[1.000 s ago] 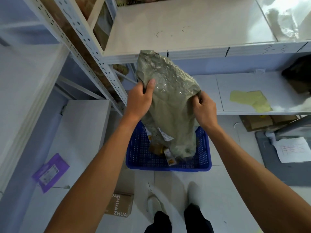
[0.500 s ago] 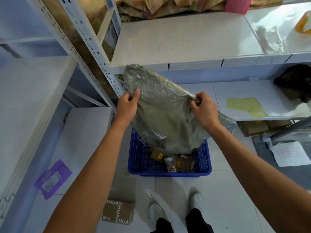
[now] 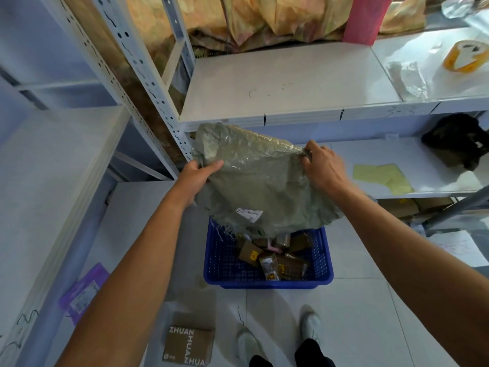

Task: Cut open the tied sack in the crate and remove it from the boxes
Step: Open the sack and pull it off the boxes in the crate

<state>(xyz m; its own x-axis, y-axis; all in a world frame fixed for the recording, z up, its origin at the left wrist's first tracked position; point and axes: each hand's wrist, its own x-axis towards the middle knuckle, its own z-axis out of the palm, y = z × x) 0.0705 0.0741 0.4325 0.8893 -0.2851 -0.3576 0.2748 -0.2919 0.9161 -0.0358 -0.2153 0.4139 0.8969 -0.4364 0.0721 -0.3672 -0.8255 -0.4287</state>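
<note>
A grey-green woven sack (image 3: pixel 259 181) hangs spread out above the blue plastic crate (image 3: pixel 225 263) on the floor. My left hand (image 3: pixel 197 177) grips the sack's left corner and my right hand (image 3: pixel 321 165) grips its upper right edge. The sack's frayed open end points down over the crate. Several small brown boxes (image 3: pixel 275 256) lie loose in the crate below it. A white label is stuck on the sack's lower part.
White metal shelving (image 3: pixel 291 83) stands behind the crate, with a tape roll (image 3: pixel 465 55) and a pink box (image 3: pixel 366 18) on top. A black bag (image 3: pixel 459 140) and yellow paper (image 3: pixel 382 176) lie on the lower shelf. A brown carton (image 3: pixel 189 341) and my shoes (image 3: pixel 309 324) are on the floor.
The sack has gone from bunched and hanging upright to pulled wide and flatter between my hands. More small boxes now lie exposed in the crate.
</note>
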